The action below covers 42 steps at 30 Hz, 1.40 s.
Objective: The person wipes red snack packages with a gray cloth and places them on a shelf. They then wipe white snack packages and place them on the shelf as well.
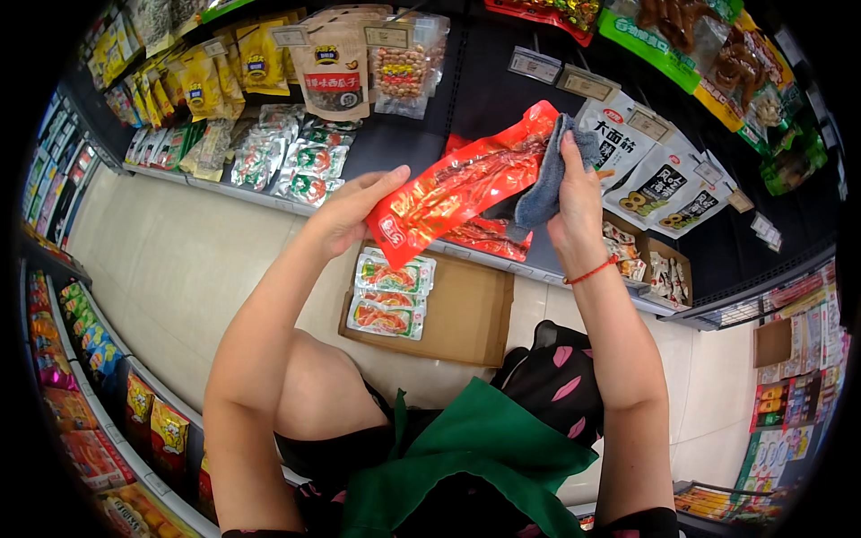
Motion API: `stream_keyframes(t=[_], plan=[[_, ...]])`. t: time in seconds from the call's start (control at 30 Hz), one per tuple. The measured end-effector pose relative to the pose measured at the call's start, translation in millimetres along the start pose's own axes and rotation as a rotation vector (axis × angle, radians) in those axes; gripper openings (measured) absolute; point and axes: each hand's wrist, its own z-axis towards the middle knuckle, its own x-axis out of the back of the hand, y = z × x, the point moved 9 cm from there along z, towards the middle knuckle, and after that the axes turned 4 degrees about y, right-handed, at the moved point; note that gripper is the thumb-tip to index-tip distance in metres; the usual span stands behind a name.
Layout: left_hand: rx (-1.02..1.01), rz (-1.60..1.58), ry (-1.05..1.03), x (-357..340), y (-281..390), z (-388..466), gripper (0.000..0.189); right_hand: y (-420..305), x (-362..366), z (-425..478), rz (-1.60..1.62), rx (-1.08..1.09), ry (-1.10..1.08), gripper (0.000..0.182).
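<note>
A long red plastic snack packet (464, 181) is held up at a slant in front of the shelf. My left hand (356, 208) grips its lower left end, thumb on top. At the upper right end, my right hand (577, 181) holds a grey-blue cloth (548, 178) against the packet. More red packets (488, 235) lie on the bottom shelf (390, 151) behind it, partly hidden. Below, on the tiled floor, a shallow cardboard box (467, 309) holds several silver-and-green snack packets (390, 292) along its left side.
Silver sachets (313, 165) lie on the shelf to the left. Hanging bags (336, 67) and white snack pouches (656, 175) hang above, with price tags on hooks. Small open cartons (666, 272) stand at the shelf's right. Another stocked shelf (128, 356) curves close by on my left.
</note>
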Motion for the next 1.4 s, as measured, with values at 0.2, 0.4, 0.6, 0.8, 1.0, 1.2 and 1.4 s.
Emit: stream_keyframes(t=[0.2,0.4,0.6,0.8,1.0,1.2,1.4], plan=[[-0.089,-0.269,-0.244,-19.1,28.0,-18.8,0.044,4.1,9.9,9.4,0.054,0.048,0.022,0.021],[-0.007,-0.222,-0.244,-27.4,16.5,-21.5,0.041,11.0,3.1,6.6,0.138,-0.058,0.019,0.021],[-0.192,-0.216,-0.125,-43.8,31.1,-28.6,0.038,32.5,-16.6,-11.5,0.034,-0.132,-0.151,0.019],[-0.234,-0.477,-0.092,-53.3,21.8,-23.6,0.035,62.4,-55.2,-65.0,-0.034,-0.186,-0.251,0.022],[-0.239,-0.500,-0.087,-48.4,15.6,-21.5,0.034,79.5,-57.5,-94.5,-0.111,-0.396,-0.321,0.019],[-0.253,-0.522,-0.143,-53.7,14.3,-23.4,0.035,92.0,-56.6,-95.9,-0.210,-0.475,-0.394,0.022],[-0.238,-0.619,-0.187,-72.2,15.9,-27.5,0.038,91.3,-48.9,-89.4,-0.239,-0.377,-0.265,0.024]])
